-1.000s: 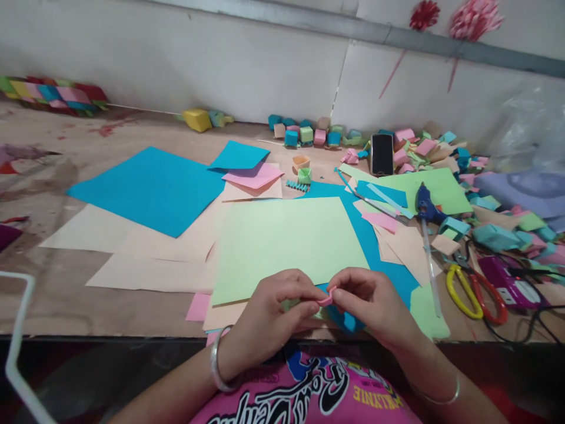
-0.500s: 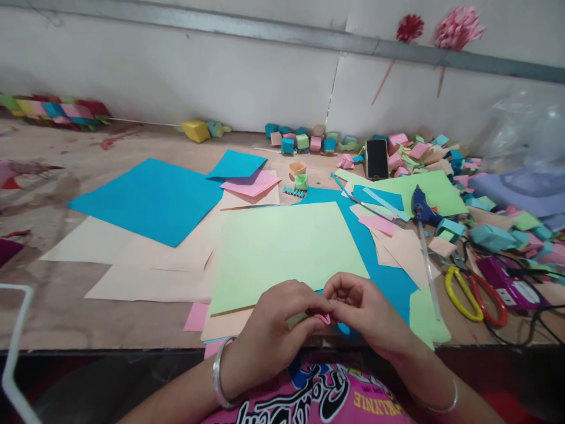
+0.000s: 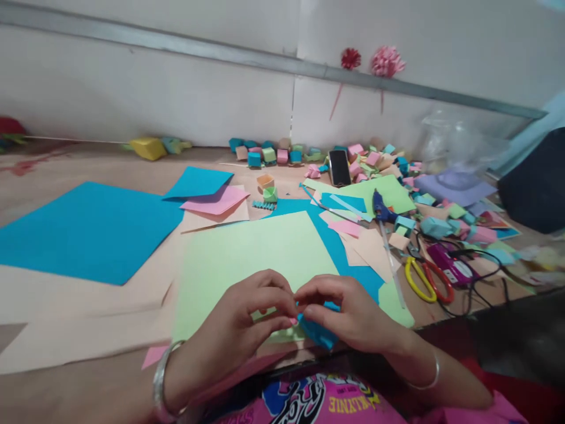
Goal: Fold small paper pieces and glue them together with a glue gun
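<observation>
Over the front edge of the light green sheet point(image 3: 247, 253), my two hands meet fingertip to fingertip. My right hand point(image 3: 348, 312) is closed around a crumpled or folded blue paper piece point(image 3: 320, 333), which hangs below its fingers. My left hand point(image 3: 251, 318) is pinched, with a tiny pink bit of paper point(image 3: 293, 321) showing at its fingertips. Fingers hide most of both pieces, so I cannot tell whether they are joined. Beneath the green sheet lies a larger blue sheet point(image 3: 357, 259).
Left lie a big blue sheet point(image 3: 92, 229) and cream sheets point(image 3: 88, 300). Right are scissors point(image 3: 426, 280), a glue gun point(image 3: 383, 209), a purple box point(image 3: 450, 265) with black cables, and a phone point(image 3: 339, 168). Folded paper cubes point(image 3: 268, 155) line the wall; small paper cups point(image 3: 265, 182) stand nearer.
The view has turned right, so everything sits further left. More of the blue piece now shows under my right hand, and less pink shows at my left fingertips.
</observation>
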Demonstrator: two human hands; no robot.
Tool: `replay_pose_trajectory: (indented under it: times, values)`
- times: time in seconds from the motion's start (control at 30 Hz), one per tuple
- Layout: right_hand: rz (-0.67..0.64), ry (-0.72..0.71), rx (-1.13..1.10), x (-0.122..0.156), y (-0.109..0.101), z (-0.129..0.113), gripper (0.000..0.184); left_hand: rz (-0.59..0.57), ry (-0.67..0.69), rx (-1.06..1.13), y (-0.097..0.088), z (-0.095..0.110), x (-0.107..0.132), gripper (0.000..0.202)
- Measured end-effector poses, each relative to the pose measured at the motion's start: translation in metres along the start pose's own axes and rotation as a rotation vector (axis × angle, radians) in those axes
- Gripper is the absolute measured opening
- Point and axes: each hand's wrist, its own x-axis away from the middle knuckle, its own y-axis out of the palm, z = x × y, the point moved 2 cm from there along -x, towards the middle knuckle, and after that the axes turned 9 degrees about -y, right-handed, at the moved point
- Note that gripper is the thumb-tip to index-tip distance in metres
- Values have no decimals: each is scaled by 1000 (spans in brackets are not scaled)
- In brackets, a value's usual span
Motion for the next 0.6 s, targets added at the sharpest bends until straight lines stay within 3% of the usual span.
replay_pose_trajectory:
  times: [0.13, 0.2, 0.27, 0.37, 0.43, 0.5, 0.6]
  values:
    - [104, -104, 369, -7, -28, -2, 8, -62, -46, 126, -8, -5, -20, 4]
    - [228, -53, 702, -13, -64, 5, 13, -71, -130, 215, -14, -9, -30, 8]
    - [302, 151, 1120, -17, -113, 17, 20, -70, -212, 273, -20, -14, -40, 14]
    - [330, 328, 1266, -21, -186, 42, 23, -45, -287, 251, -26, -21, -56, 20]
    - [298, 429, 1314, -22, -221, 61, 20, -2, -313, 226, -28, -25, -67, 21]
    - [234, 519, 1331, -23, -240, 79, 27, 47, -310, 229, -28, -29, -77, 21]
    - [121, 637, 1316, -29, -247, 104, 35, 112, -282, 298, -25, -40, -89, 20]
